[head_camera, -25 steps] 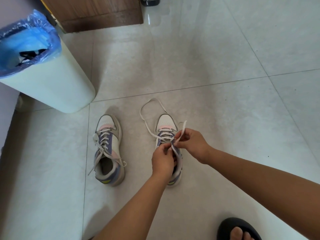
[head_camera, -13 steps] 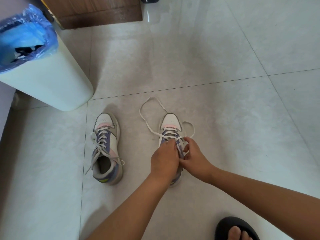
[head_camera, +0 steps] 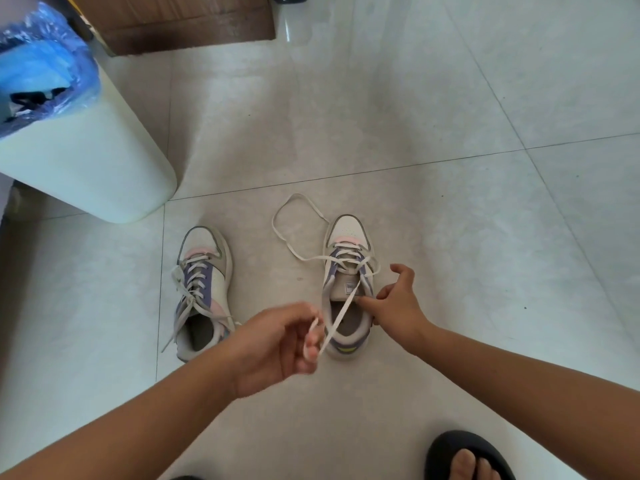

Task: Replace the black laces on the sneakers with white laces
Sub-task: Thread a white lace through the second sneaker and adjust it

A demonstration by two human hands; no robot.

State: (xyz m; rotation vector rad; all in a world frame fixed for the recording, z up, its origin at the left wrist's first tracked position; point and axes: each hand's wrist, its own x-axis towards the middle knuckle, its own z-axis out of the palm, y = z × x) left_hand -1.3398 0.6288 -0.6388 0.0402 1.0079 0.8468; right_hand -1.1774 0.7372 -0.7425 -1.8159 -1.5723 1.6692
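Two white, purple and pink sneakers stand on the tiled floor, toes pointing away. The left sneaker [head_camera: 204, 292] carries a white lace through its eyelets, ends hanging loose. The right sneaker [head_camera: 348, 285] is laced only near the toe with a white lace [head_camera: 341, 313]. One end of that lace runs taut across the shoe opening to my left hand [head_camera: 277, 344], which pinches it. The other end loops on the floor [head_camera: 298, 216] beyond the toe. My right hand [head_camera: 394, 303] rests on the sneaker's right side, a fingertip pressing at the eyelet edge.
A pale bin [head_camera: 86, 161] with a blue liner stands at the left, dark scraps inside. A brown wooden panel [head_camera: 180, 19] is at the top. My foot in a black sandal [head_camera: 467, 459] sits at the bottom right.
My left hand has pulled back from the sneaker toward me, drawing the lace end out taut. My right hand shifted to the shoe's right side and opened up.
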